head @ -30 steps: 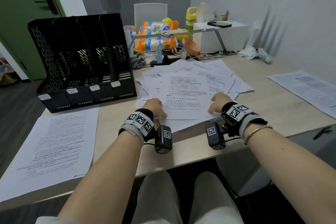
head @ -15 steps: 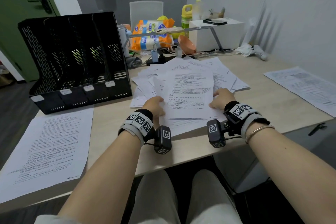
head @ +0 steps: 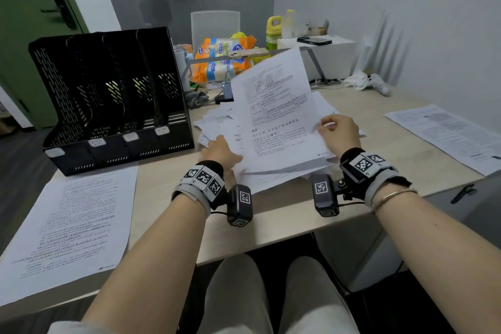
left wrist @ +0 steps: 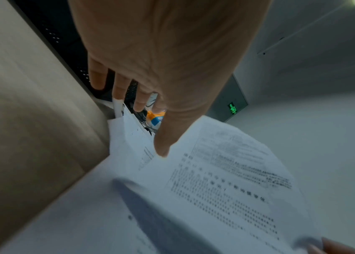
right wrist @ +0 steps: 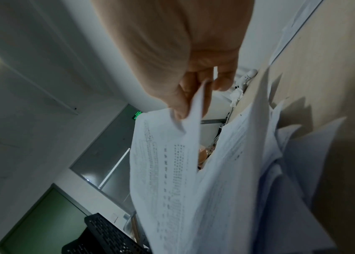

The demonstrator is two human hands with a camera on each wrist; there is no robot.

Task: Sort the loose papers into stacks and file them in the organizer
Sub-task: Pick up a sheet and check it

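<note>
My right hand (head: 334,131) pinches the right edge of a printed sheet (head: 273,114) between thumb and fingers (right wrist: 183,103) and holds it tilted up off the pile of loose papers (head: 217,122) at mid-table. The left hand (head: 218,149) lies flat on the pile at the sheet's left edge, fingers (left wrist: 119,86) straight, with the thumb at the edge of the sheet (left wrist: 226,180). The black mesh organizer (head: 113,100) with several slots stands at the back left, and I see nothing in its slots. One paper stack (head: 73,225) lies front left, another (head: 447,133) at the right.
Behind the pile are an orange snack bag (head: 225,59), a metal stand (head: 311,62), a white box (head: 325,59) with a phone on it, and a yellow-green bottle (head: 272,30). A white controller (head: 375,84) lies by the wall. The table's front edge (head: 271,236) is near my lap.
The top sheet lay flat under both hands; now my right hand has raised it so it tilts up. The left hand has slid left onto the pile.
</note>
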